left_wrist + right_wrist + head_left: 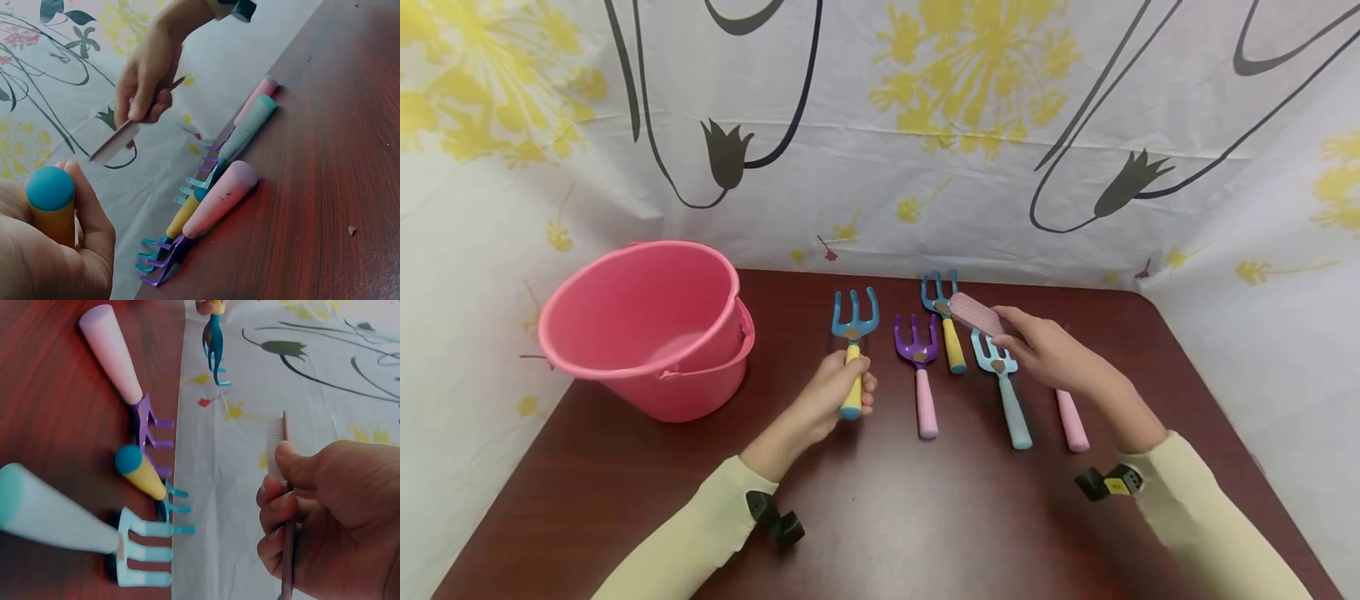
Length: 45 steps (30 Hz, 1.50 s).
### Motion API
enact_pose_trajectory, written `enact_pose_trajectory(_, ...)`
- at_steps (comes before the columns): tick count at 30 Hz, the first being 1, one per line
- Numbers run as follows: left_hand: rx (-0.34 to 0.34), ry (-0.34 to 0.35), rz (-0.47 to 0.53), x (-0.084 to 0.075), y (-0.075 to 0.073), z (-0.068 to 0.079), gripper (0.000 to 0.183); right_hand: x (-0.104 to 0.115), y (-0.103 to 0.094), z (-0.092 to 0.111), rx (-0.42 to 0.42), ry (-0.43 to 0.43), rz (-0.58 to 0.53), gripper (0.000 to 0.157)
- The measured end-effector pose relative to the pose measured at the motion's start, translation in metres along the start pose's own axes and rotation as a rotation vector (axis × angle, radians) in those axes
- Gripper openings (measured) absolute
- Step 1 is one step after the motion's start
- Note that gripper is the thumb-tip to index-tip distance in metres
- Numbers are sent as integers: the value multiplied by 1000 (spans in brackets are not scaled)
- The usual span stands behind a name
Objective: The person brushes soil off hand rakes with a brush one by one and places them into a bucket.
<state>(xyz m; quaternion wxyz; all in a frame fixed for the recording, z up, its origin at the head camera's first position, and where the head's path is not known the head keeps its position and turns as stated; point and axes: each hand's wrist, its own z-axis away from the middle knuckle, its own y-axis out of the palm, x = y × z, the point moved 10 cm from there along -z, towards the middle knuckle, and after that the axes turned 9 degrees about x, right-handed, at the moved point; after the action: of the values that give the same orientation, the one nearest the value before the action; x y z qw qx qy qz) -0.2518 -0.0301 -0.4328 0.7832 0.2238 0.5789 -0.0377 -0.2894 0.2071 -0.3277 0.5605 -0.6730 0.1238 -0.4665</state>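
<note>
My left hand (pixel 831 392) grips the yellow handle of a small garden fork (pixel 854 321) with blue prongs, held up over the table. In the left wrist view the handle's blue end (pixel 51 189) shows inside the curled fingers. My right hand (pixel 1048 350) pinches a pinkish comb (pixel 976 314) with fine teeth and a narrow handle, above the table. Below and around it lie a light blue-green fork (pixel 1015 408) and a blue fork with a yellow handle (pixel 952 346). Between the hands lies a purple fork (pixel 927 404) with a pink handle.
A pink bucket (pixel 643 375) with its handle hanging down stands at the table's left. Another pink-handled fork (pixel 1072 421) lies at the right, partly hidden by my right hand. A patterned white cloth (pixel 820 192) hangs behind the dark wooden table (pixel 865 517).
</note>
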Motion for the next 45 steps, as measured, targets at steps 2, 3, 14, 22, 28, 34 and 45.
enact_pose_trajectory(2,-4,0,11,2,0,-1,25,6,2,-12,14,-36,3,28)
enact_pose_trajectory(3,-7,-4,14,3,0,-1,25,9,3,-18,22,-47,-2,26)
enact_pose_trajectory(14,32,8,-19,2,8,2,24,30,9,-52,23,-103,37,38)
enact_pose_trajectory(22,7,5,-21,6,5,0,18,43,14,-71,35,-124,42,31)
enact_pose_trajectory(28,19,-11,-49,10,10,-3,19,51,24,-79,69,-127,49,34)
enact_pose_trajectory(34,24,-14,-56,11,13,-4,19,62,34,-84,115,-130,117,33)
enact_pose_trajectory(45,-3,-28,-60,13,8,-1,20,61,45,-92,184,-134,118,34)
